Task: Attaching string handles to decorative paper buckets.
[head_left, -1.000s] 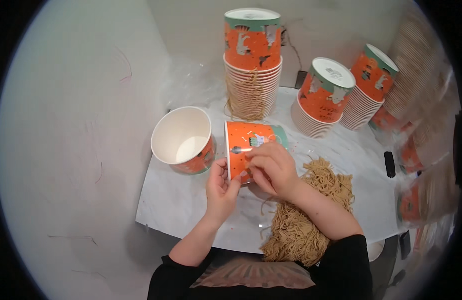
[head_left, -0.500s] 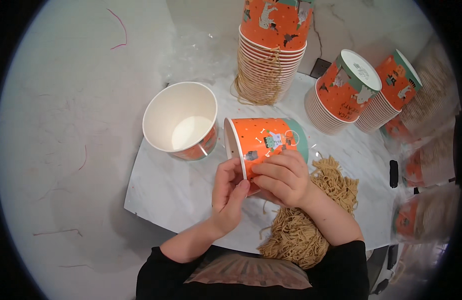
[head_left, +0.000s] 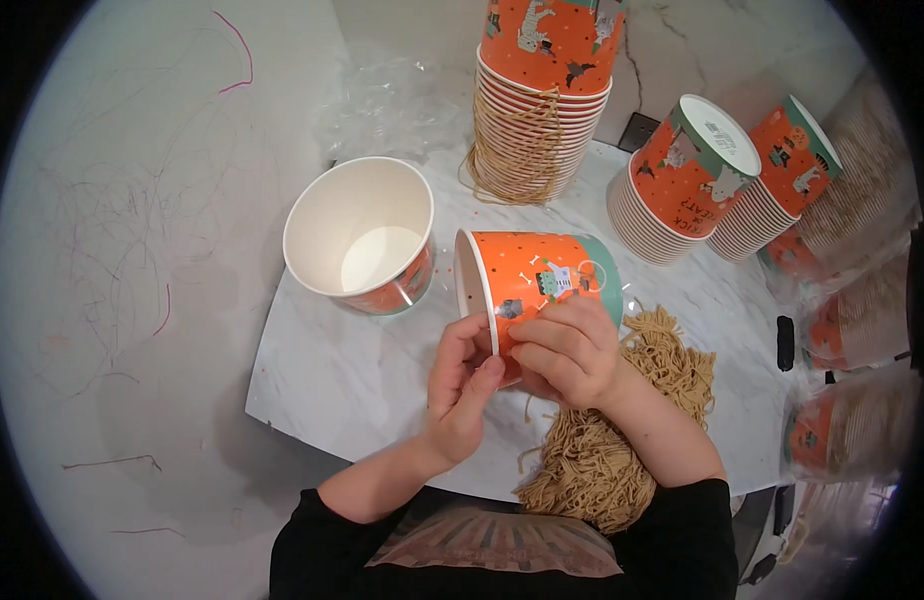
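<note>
Nearest the viewer, two black sleeves [head_left: 317, 545] enter from the lower edge. A heap of tan cords [head_left: 587, 470] lies at the near edge of the pale table [head_left: 352, 400], partly hidden by the right forearm [head_left: 667, 430].

The left hand [head_left: 458, 408] is closed on the rim of the orange cup [head_left: 532, 255], with its thumb at the edge and its fingers at the mouth. The right hand [head_left: 579, 352] rests against the printed side wall, fingers curled; whether it pinches anything cannot be told. The orange cup is held on its side in front of the person, mouth toward the left, green band toward the right. A pale ring [head_left: 593, 262] shows near this band; it cannot be determined whether it is printed or attached.

Left of the held unit, a second cup [head_left: 372, 215] stands on the table, white interior visible from above. Beyond, a tall stack of inverted cups [head_left: 552, 60] carries draped cords [head_left: 517, 150] along its side. Two shorter stacks [head_left: 677, 185] stand to its right; units in clear bags [head_left: 812, 435] line the right side. Crumpled clear film [head_left: 392, 110] lies behind the second cup; a dark socket [head_left: 639, 130] is located behind the stacks
</note>
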Available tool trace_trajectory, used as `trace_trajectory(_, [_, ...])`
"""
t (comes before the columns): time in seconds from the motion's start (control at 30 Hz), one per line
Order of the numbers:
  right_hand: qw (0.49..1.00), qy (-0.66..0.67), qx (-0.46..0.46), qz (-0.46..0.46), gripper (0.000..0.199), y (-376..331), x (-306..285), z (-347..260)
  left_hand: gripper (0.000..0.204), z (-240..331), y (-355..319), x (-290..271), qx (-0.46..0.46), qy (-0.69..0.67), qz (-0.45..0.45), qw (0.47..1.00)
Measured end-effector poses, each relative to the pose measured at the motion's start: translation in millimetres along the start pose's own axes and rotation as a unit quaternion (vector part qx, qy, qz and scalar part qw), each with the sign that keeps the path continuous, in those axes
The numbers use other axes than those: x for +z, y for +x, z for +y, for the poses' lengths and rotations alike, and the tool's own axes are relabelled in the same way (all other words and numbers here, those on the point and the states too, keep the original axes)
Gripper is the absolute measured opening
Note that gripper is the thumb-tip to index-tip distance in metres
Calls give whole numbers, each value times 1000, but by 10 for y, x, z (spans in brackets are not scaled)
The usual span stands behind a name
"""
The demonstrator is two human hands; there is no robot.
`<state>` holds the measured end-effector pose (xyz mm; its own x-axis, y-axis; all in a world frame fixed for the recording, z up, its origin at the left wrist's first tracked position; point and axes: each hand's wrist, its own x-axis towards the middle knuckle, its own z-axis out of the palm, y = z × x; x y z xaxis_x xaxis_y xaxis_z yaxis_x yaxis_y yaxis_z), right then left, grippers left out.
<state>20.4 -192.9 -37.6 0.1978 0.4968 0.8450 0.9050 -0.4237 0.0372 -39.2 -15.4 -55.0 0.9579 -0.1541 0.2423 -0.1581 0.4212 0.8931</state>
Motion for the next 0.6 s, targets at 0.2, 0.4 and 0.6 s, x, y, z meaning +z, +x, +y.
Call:
trace_trajectory(0.2, [1000, 5, 7, -7, 37, 16, 0, -20, 40, 12, -14, 25, 1, -6, 10, 1000])
trace_trajectory(0.4, [999, -10, 12, -29, 35, 48, -5, -51, 39, 28, -13, 25, 1, -5, 11, 1000])
trace_trajectory(0.6, [999, -11, 18, -39, 37, 62, -15, -51, 38, 32, -2, 37, 0, -6, 18, 1000])
